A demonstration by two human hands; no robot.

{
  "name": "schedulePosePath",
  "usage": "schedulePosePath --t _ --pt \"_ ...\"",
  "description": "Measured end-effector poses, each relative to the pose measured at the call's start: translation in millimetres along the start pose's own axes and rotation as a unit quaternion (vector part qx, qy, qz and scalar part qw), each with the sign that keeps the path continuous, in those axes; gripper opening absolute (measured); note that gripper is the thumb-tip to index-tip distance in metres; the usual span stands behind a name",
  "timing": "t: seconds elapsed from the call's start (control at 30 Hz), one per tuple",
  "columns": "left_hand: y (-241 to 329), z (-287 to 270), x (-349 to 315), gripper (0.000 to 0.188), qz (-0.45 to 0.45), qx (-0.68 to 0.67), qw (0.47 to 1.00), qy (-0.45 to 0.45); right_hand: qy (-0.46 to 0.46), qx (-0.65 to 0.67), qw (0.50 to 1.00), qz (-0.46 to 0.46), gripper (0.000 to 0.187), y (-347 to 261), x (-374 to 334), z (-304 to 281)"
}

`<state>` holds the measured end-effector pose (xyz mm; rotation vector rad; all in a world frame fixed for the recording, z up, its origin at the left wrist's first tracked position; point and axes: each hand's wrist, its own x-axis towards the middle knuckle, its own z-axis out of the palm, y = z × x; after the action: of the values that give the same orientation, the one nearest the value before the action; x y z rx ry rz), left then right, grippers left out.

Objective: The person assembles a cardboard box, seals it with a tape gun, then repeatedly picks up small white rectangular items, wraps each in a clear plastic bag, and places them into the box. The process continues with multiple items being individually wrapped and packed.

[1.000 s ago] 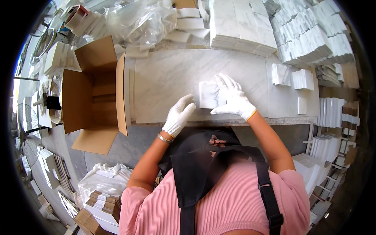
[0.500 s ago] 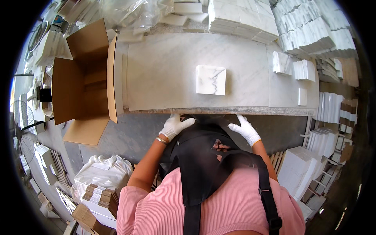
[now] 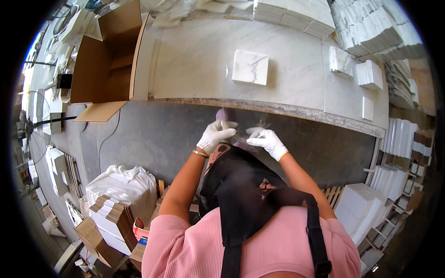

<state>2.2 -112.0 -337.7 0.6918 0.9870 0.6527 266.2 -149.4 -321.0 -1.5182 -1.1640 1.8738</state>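
Observation:
My left hand [image 3: 217,135], in a white knit glove, is in front of my body below the table's front edge, thumb and fingers closed together. Facing it is my right hand [image 3: 267,142], gloved alike, its fingers pinched. A thin, see-through wisp like clear plastic film [image 3: 242,138] shows between them, faint and blurred; both hands seem to grip it. Beyond, on the marble tabletop [image 3: 194,60], lies a square stack of white, grey-veined marble tiles [image 3: 250,67]. Just left of that stack is a small white speck.
An open cardboard box [image 3: 104,65] stands at the table's left end. Small tile stacks [image 3: 369,75] and a narrow white piece [image 3: 367,108] lie at the right. Larger tile stacks [image 3: 294,16] line the back. Behind me at left are a plastic-covered pile [image 3: 123,185] and folded cartons [image 3: 113,217].
My hands have come away from the table edge and drawn together, with a clear wisp now between them. The view has shifted, so the table sits higher in it.

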Motion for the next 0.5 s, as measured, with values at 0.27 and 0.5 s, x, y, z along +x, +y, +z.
schedulePosePath --t 0.27,0.5 --pt "-4 14 -55 0.02 -0.052 -0.037 0.998 0.004 -0.084 0.132 0.986 0.065 0.018 9 -42 12" --pt "67 25 -91 0.023 -0.061 0.046 0.997 -0.028 -0.172 0.185 0.967 0.016 0.016 -53 -61 11"
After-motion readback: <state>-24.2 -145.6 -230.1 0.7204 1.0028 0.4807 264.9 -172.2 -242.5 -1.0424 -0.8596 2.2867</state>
